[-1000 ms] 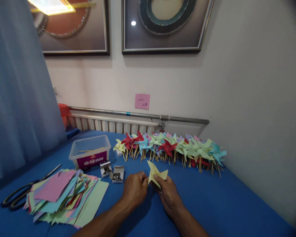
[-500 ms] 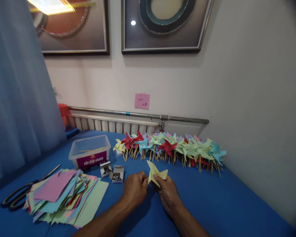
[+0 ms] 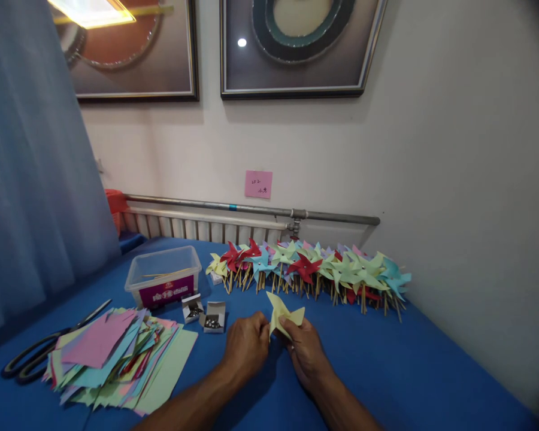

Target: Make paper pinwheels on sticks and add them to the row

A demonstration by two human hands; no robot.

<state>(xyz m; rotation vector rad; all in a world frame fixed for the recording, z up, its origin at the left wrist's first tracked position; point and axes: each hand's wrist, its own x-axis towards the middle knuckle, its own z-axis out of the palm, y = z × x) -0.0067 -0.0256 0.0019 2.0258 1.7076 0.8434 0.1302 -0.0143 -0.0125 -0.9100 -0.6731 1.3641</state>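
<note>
A: Grip, first.

B: Right hand (image 3: 308,357): grip clamped on one yellow pinwheel (image 3: 278,312), thumb in front, fingers behind. Left hand (image 3: 246,345): fingers together, at its left edge; what they pinch is hidden.

A: Its position?

B: Over the desk (image 3: 431,371), between the hands, nearer than the pinwheel row (image 3: 305,268), mixed colours, on sticks.

A: Writing?

B: One clear tub (image 3: 161,260), purple label (image 3: 167,291), white characters, not surely legible. One pink note (image 3: 258,184), handwritten, apparently "252", characters below.

A: Surface?

B: Blue. One multicoloured paper pile (image 3: 126,359); scissors (image 3: 77,325), partly covered by it; two open boxes (image 3: 216,307), shiny metal pieces inside.

A: Room?

B: Pale wall (image 3: 453,149); two framed pictures (image 3: 305,75); radiator (image 3: 206,226) below a pipe (image 3: 260,209); at left, blue curtain (image 3: 40,167) and red basket (image 3: 115,206).
</note>
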